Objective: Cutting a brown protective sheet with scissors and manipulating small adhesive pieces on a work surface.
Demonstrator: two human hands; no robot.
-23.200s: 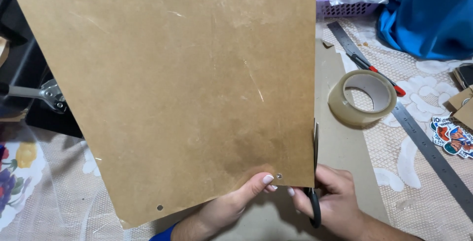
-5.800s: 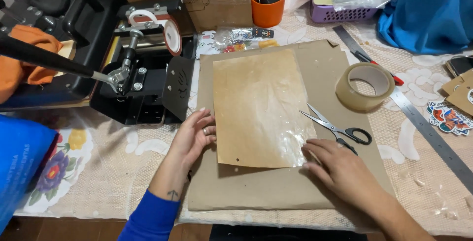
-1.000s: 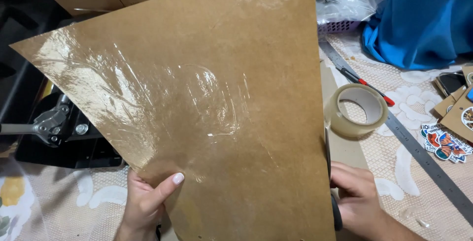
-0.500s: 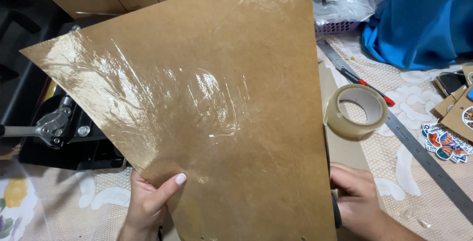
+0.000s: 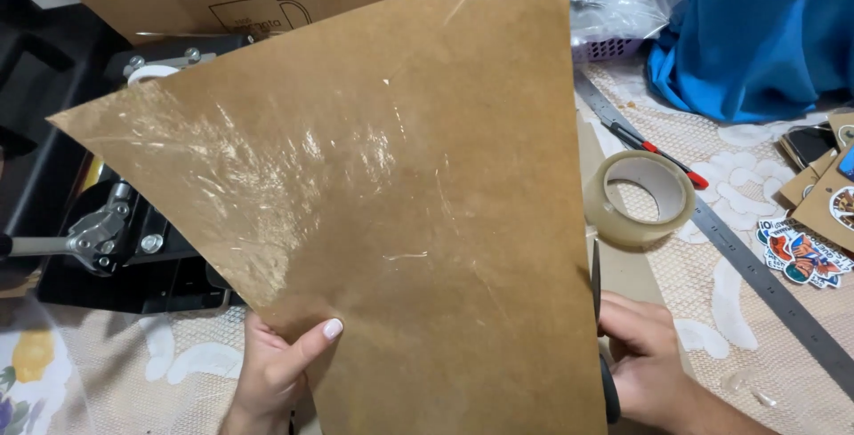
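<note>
A large brown board sheet [image 5: 391, 195], glossy with clear film on its left half, is held up in front of me and fills most of the view. My left hand [image 5: 271, 368] grips its lower left edge, thumb on the front face. My right hand [image 5: 654, 364] is at the sheet's lower right edge and holds black-handled scissors [image 5: 603, 346], whose blade runs up along that edge. The scissor tips are hidden behind the sheet.
A roll of clear tape [image 5: 639, 197] lies to the right on another brown board. A metal ruler [image 5: 765, 279], a red-handled tool [image 5: 663, 152], stickers [image 5: 801, 253] and blue cloth [image 5: 756, 35] lie further right. A black press machine [image 5: 116, 239] stands at left.
The sheet has tilted slightly and shifted a little to the right. Both hands keep their grips at the lower edge.
</note>
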